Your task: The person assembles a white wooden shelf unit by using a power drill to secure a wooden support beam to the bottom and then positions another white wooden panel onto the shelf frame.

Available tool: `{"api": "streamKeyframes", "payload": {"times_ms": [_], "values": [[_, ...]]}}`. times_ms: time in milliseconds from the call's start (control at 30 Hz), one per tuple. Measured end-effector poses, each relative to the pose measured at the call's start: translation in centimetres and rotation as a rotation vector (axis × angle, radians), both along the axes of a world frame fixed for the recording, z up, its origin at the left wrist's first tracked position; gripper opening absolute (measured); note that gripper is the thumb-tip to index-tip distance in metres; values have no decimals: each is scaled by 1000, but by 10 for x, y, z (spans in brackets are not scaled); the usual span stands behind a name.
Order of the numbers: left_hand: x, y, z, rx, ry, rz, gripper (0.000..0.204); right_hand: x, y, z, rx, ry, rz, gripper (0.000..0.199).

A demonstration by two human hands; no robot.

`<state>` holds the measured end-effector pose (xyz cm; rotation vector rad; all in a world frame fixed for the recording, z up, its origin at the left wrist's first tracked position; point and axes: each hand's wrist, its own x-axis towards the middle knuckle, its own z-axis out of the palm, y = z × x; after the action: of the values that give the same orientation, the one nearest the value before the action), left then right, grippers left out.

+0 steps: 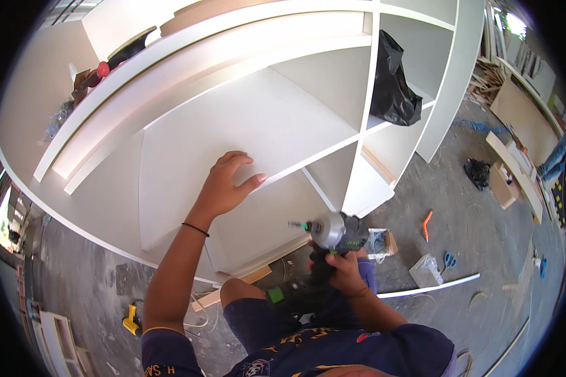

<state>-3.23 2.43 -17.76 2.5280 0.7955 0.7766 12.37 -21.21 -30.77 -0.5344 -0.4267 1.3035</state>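
Observation:
A white cabinet (314, 160) with several compartments stands before me. My left hand (227, 183) is over its middle shelf (233, 119), fingers apart and curved, with the thumb near the shelf's front edge; whether it touches the board I cannot tell. In front of the lower compartment, my right hand (344, 274) grips a cordless impact driver (336, 231) by its handle. The driver's bit (297, 224) points left toward the cabinet and is apart from it. Part of the driver's lower end is dark and blurred.
A black plastic bag (393, 81) hangs in a right-hand compartment. On the floor lie a yellow tool (131, 320), an orange object (427, 225), blue-handled scissors (449, 261), a small open box (380, 244) and a white strip (431, 287). Boards and a cardboard box (504, 184) stand farther right.

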Motion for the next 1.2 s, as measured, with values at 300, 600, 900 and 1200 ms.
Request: {"api": "streamKeyframes", "payload": {"times_ms": [300, 600, 900, 1200], "values": [[1, 2, 4, -196, -83, 249, 28, 47, 99, 84, 316, 156, 102, 52], [3, 4, 3, -169, -73, 259, 23, 70, 154, 106, 306, 280, 145, 44], [5, 23, 8, -444, -229, 185, 20, 79, 190, 115, 590, 487, 240, 44], [131, 23, 120, -531, -335, -431, 73, 77, 190, 121, 594, 481, 186, 41]]}}
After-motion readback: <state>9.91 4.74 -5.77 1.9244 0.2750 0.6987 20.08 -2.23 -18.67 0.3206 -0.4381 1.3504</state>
